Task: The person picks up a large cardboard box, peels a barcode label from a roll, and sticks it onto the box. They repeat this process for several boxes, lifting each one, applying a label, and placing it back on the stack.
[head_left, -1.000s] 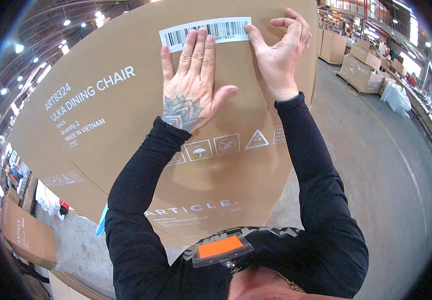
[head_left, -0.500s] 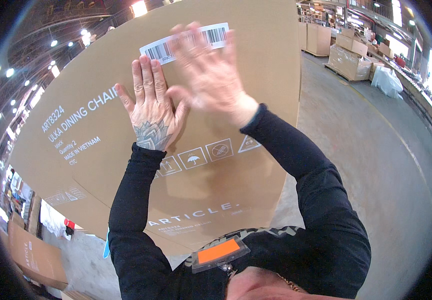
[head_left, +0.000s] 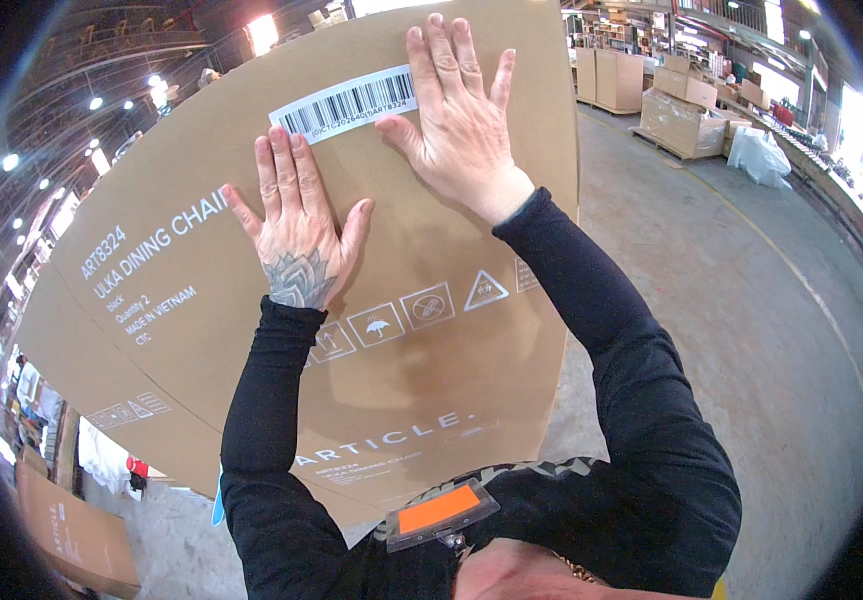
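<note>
A warehouse hall with a grey concrete floor (head_left: 752,300) and ceiling lamps lies all around, and a large brown cardboard box (head_left: 422,360) stands upright in front of the person, filling the middle of the view. Near its top edge sits a white barcode label (head_left: 347,103), a long strip running slightly uphill to the right. The right hand (head_left: 457,115) lies flat and spread on the cardboard, grasping nothing, its thumb touching the label's right end from just below. The left hand (head_left: 297,225), tattooed on its back, is likewise flat with fingers spread and holds nothing; its fingertips end just beneath the label's left half. Both arms wear black sleeves. Below the left hand runs a row of white handling symbols (head_left: 402,310) printed on the box, and white lettering lies to that hand's left. An orange badge (head_left: 440,510) hangs at the person's chest, below both hands. Far beyond the right hand, stacked cartons (head_left: 692,115) and a white wrapped bundle (head_left: 757,155) stand on the floor. Another brown carton (head_left: 72,535) lies low, left of the left arm.
</note>
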### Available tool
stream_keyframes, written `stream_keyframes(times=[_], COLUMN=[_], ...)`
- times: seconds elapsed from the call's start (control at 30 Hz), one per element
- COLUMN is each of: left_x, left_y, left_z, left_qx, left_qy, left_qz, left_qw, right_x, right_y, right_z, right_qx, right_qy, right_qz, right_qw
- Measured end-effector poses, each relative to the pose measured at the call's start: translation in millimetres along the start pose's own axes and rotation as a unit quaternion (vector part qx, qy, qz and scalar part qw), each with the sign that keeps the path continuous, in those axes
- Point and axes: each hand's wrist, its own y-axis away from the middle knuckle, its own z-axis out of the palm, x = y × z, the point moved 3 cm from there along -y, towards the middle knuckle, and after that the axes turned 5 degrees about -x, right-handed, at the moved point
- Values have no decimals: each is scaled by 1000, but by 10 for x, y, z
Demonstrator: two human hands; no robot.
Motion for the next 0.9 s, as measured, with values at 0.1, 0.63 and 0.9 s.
stream_keyframes(times=[0.1, 0.63, 0.9], left_x=[-24, -48, 247], left_y=[18, 27, -90], left_z=[3, 27, 2], left_qx=[4, -1, 94], left_qy=[-1, -20, 49], left_qz=[0, -9, -8], left_qw=[1000, 1000, 994], right_x=[-151, -239, 288], right_y=[156, 244, 396], right_z=[28, 194, -41], right_qx=[-44, -115, -48], right_qy=[34, 57, 36], right_qz=[-87, -80, -16], right_qw=[995, 989, 998])
